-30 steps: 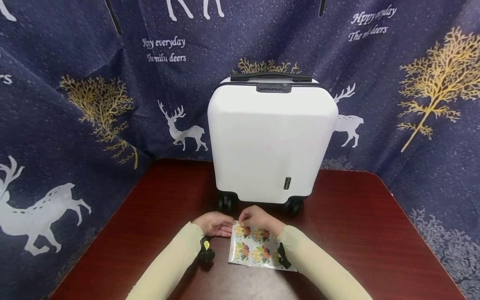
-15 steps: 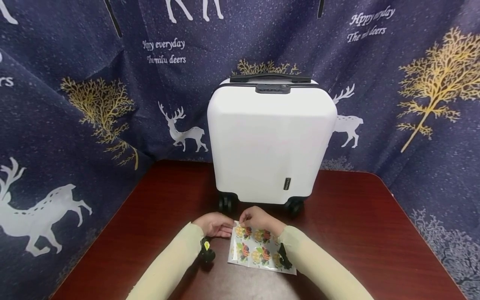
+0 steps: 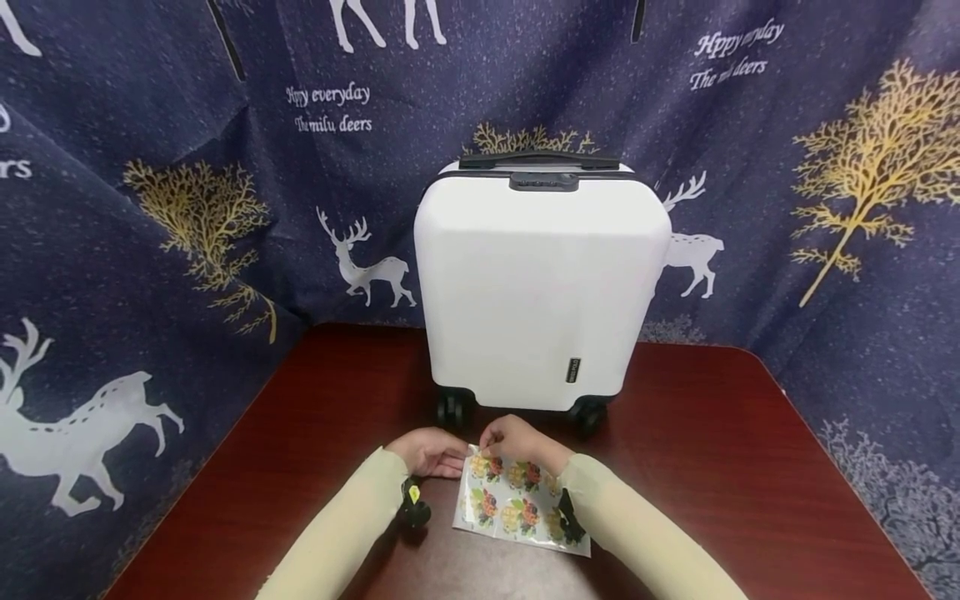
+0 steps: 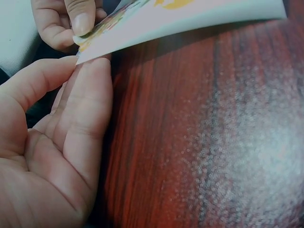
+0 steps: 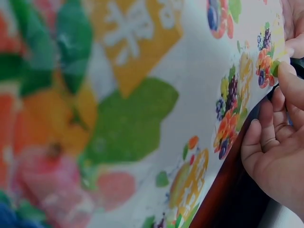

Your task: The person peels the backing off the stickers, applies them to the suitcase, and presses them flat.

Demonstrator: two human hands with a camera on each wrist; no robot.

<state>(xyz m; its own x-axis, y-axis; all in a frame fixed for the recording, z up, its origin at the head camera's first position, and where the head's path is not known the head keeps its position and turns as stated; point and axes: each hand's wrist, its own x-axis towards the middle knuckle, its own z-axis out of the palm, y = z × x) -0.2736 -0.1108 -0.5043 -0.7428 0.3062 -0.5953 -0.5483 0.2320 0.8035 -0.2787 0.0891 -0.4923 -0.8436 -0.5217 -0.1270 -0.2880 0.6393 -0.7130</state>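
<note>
A white sheet of fruit stickers [image 3: 497, 505], printed with several repeated fruit pictures, lies between my hands in front of the suitcase. At its top left corner my left hand [image 3: 431, 452] pinches the tip between thumb and forefinger, as the left wrist view shows. My right hand [image 3: 517, 440] grips the top edge close beside it. In the right wrist view the right thumb [image 5: 290, 83] lies on the printed face, with the other fingers curled behind the sheet. The left wrist view shows the sheet's edge [image 4: 190, 29] raised over the table. My right forearm covers the sheet's right side.
Behind the hands a white suitcase [image 3: 540, 292] stands upright on black wheels [image 3: 452, 408] on the dark red table [image 3: 720, 467]. A blue cloth [image 3: 337, 183] with deer and trees hangs behind it. Each wrist bears a small black camera [image 3: 413, 508].
The sheet's lower right corner has swung slightly toward me. Both hands keep their hold in nearly the same place; the head view has tilted up a little.
</note>
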